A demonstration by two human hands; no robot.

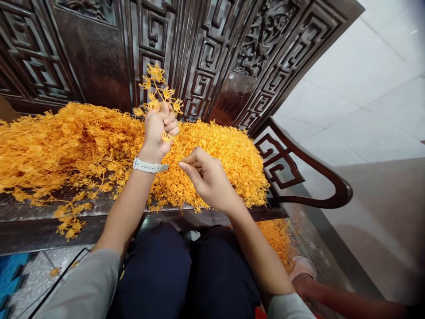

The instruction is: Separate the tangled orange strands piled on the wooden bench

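My left hand [161, 128] is closed around the stem of an orange plastic flower spray [156, 84], whose small spidery blossoms stick up above the fist. One more blossom shows below the fist, near the wrist. Just to the right and lower, my right hand [206, 177] pinches with thumb and forefinger at the thin lower end of the stem; the fingertips partly hide what is between them. Beneath both hands lies a big heap of the same orange pieces [229, 164], spread along a dark wooden bench seat [99, 206].
The bench has a carved back [206, 57] and a curved armrest [332, 195] on the right. A looser pile of orange sprays [66, 146] covers the left side. More orange pieces [275, 237] lie below at right, near another person's foot [303, 270]. A black cable [59, 283] runs at lower left.
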